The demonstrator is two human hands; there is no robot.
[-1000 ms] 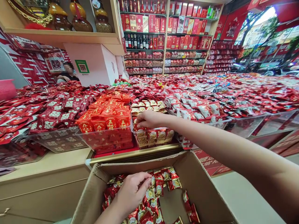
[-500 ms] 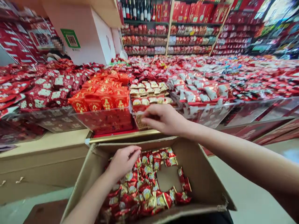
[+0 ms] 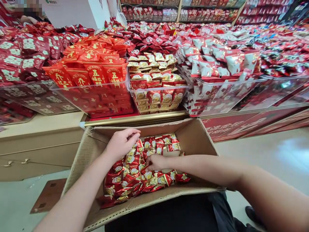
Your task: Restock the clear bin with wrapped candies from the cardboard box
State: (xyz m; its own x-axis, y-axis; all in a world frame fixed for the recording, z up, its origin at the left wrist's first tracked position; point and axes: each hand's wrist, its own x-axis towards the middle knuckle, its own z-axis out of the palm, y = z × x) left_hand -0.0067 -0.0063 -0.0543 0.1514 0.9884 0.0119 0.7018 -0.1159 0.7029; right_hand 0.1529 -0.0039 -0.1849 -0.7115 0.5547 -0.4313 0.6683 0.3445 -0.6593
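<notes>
A cardboard box (image 3: 156, 195) holds many small red-and-gold wrapped candies (image 3: 134, 160), some printed "DURIAN". Down among them is my right hand (image 3: 156, 162), its fingers closed on a wrapped candy that they partly cover. My left hand (image 3: 123, 141) hovers inside the box near its far left side, fingers curled and thumb drawn close to them. Whatever it may hold is hidden. Just beyond the box, a clear plastic bin (image 3: 156, 89) contains the same kind of candies, stacked in rows.
Left of that bin stands a bin of orange-red packets (image 3: 96, 69); to its right is one of white-and-red packets (image 3: 224, 64). A gold rail (image 3: 137, 119) edges the counter behind the box. Wooden drawers (image 3: 36, 151) are at left. A person (image 3: 31, 14) is far back left.
My right hand has come down from the front of the candy bin into the box, among the candies. My left hand stays over the box. The view has tilted downward.
</notes>
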